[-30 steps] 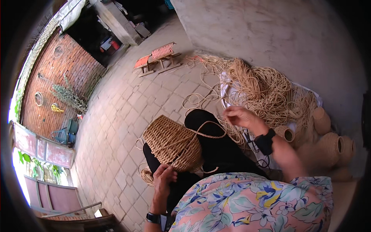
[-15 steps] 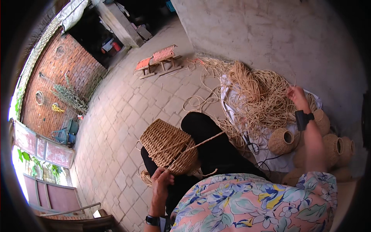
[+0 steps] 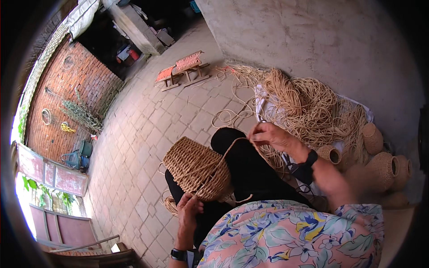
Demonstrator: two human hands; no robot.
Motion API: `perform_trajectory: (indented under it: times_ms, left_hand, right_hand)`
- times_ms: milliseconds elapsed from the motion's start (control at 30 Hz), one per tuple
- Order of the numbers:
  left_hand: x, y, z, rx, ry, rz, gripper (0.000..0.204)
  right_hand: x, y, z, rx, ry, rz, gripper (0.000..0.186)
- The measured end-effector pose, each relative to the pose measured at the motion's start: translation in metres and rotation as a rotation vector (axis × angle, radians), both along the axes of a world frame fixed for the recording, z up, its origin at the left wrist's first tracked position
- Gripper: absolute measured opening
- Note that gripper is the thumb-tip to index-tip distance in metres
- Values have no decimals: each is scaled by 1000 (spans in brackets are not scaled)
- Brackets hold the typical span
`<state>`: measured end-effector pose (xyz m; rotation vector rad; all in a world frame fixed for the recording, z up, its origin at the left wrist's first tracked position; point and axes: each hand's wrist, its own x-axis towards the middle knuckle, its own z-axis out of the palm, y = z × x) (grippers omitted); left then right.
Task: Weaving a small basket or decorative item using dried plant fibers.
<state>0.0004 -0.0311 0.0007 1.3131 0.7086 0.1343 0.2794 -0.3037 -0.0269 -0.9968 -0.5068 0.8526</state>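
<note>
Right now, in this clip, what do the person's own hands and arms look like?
Both hands are ungloved. The left hand has a dark, watch-like band at its wrist. The right hand has a black wrist strap with a wider dark part. The right sleeve is short, pink and printed with flowers and leaves.

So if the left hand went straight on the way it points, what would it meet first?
The woven basket; the left hand seems to be at its near edge, though exact contact is hard to judge.
</note>
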Motion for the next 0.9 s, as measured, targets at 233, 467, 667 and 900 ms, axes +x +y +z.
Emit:
perform_trajectory:
  times_ms: [233, 467, 667, 900]
  left_hand:
    - [0, 0, -2, 26, -4, -17, 11]
    - [-2, -1, -1, -16, -44, -3, 12]
    - [-2, -1, 1, -10, -43, -27, 12]
    - [-3, -2, 4, 7, -39, -50, 15]
  right_hand:
    - [-9, 83, 15, 53, -308, -60, 10]
    - [-44, 83, 1, -263, 171, 84, 7]
    - [-56, 90, -2, -275, 289, 20, 10]
    - [-57, 91, -10, -277, 336, 62, 9]
